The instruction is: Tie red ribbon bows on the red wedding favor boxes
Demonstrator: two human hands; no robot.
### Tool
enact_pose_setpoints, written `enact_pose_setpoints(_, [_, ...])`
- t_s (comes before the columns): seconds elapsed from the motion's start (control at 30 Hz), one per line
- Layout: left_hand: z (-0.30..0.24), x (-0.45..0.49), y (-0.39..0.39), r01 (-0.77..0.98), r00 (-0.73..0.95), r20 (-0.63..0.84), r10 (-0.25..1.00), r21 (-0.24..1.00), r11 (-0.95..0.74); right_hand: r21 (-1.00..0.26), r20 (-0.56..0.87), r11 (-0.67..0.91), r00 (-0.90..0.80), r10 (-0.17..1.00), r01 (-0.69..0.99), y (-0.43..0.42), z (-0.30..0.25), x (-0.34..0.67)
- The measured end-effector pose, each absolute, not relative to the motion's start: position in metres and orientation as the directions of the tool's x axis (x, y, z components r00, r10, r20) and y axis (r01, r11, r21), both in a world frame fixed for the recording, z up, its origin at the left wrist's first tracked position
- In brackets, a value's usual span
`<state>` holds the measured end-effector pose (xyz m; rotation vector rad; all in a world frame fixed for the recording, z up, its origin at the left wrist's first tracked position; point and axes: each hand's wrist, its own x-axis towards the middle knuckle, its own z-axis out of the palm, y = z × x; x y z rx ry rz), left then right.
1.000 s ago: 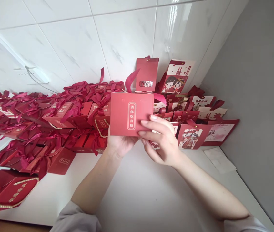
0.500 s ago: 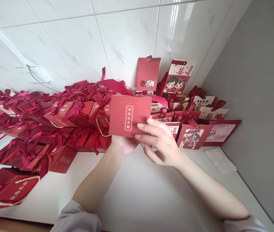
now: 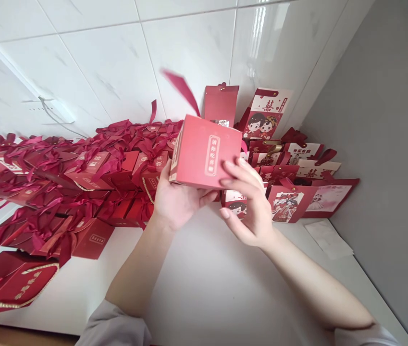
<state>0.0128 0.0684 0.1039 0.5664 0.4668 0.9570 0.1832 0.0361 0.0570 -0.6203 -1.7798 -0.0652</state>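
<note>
A red gift box (image 3: 198, 154) with a panel of printed gold characters is held up in the air, its front face tilted and a side face showing. My left hand (image 3: 180, 199) supports it from below and at the left, the thumb on the left side and fingers underneath. Against the lower right of the front face lie some fingertips of my right hand (image 3: 249, 202), its fingers spread and its thumb apart from the box. A crimson ribbon (image 3: 182, 91) sticks up behind the box, slightly blurred.
Red boxes tied with ribbons (image 3: 99, 168) are piled along the wall at left. Red and white paper bags (image 3: 290, 202) stand in rows at right. A white paper sheet (image 3: 328, 239) lies on the white table (image 3: 218, 288). Grey wall (image 3: 380, 144) at right.
The box has moved up and right and turned, so its left side now shows. The ribbon has swung upward. My left hand has come further into view, and my right thumb has spread away.
</note>
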Motion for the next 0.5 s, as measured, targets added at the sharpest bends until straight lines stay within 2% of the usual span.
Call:
enact_pose_setpoints(0.1, [0.105, 0.007, 0.072, -0.64, 0.374, -0.004, 0.927, 0.723, 0.261, -0.471, 0.837, 0.817, -0.126, 0.533, 0.331, 0.034, 0.062, 0.187])
enact_pose_setpoints(0.17, [0.103, 0.005, 0.074, -0.617, 0.224, 0.061, 0.973, 0.781, 0.093, -0.63, 0.737, 0.744, -0.133, 0.663, 0.221, 0.037, 0.063, 0.189])
enact_pose_setpoints(0.23, [0.101, 0.004, 0.075, -0.562, 0.143, 0.093, 0.985, 0.827, 0.003, -0.75, 0.636, 0.651, -0.143, 0.758, 0.115, 0.041, 0.06, 0.191])
enact_pose_setpoints(0.33, [0.101, 0.005, 0.073, -0.498, 0.133, 0.089, 0.987, 0.867, -0.011, -0.846, 0.525, 0.533, -0.155, 0.837, 0.014, 0.049, 0.055, 0.192])
enact_pose_setpoints(0.5, [0.101, 0.007, 0.071, -0.457, 0.157, 0.114, 0.981, 0.889, -0.03, -0.897, 0.44, 0.433, -0.105, 0.892, -0.086, 0.053, 0.053, 0.189])
